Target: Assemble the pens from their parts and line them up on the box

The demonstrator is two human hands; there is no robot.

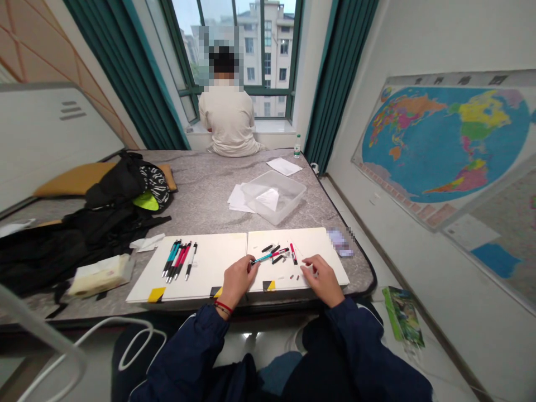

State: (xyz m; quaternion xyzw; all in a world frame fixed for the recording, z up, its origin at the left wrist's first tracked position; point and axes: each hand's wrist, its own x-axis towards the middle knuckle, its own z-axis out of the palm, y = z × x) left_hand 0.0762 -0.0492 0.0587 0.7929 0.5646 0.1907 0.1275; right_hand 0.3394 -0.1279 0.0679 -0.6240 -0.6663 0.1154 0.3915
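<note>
One bare left hand [239, 278] is pinching a slim blue-and-black plastic pen barrel [263, 258] over small red and black pen parts [281, 252] on a flat white panel [315, 240]; the right hand [323, 279] is lying beside them, grip parted. Part-handling is apparently proceeding, the next move probably calling for a right-hand pinch.

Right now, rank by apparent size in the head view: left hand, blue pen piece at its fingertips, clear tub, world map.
1. World map
2. Clear tub
3. Left hand
4. Blue pen piece
</note>
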